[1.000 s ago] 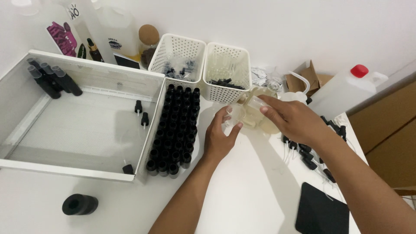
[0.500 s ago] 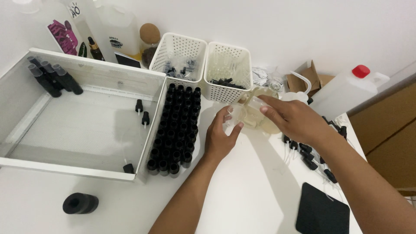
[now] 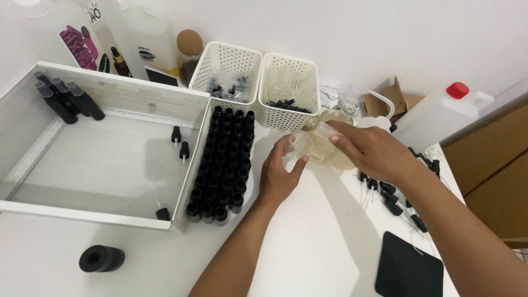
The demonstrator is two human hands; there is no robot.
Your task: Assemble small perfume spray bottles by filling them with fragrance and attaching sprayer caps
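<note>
left hand: our left hand (image 3: 279, 177) is curled round the near side of a small clear soft plastic squeeze bottle half full of pale yellow liquid (image 3: 324, 149), fingertips on its wall, thumb side toward us.

right hand: our right hand (image 3: 369, 148) comes over the top of the same bottle, fingers closed on its upper part. Can't tell if it's pinching a cap or just the shoulder, the hand hides that bit.

where it sits: the bottle is up between both hands, just past the left fingertips and under the right palm, over the white tabletop (image 3: 324, 231).

how it'll handle, we reckon: light, thin-walled and squashy, so a hard squeeze probably pushes liquid out. Looks smooth, likely a bit slippery. We'd hold it low on the body with one hand and up by the neck with the other, gently.

left of the left hand: a block of small black glass bottles standing in rows (image 3: 221, 159), right beside the wrist, next to a wide white open tray (image 3: 110, 93).

beyond the hands: two white perforated plastic baskets (image 3: 289, 88).

right of the right hand: loose black dropper caps with clear pipettes (image 3: 393, 201) scattered just below the wrist, and a big white jug with a red cap (image 3: 440, 113) further out.
</note>
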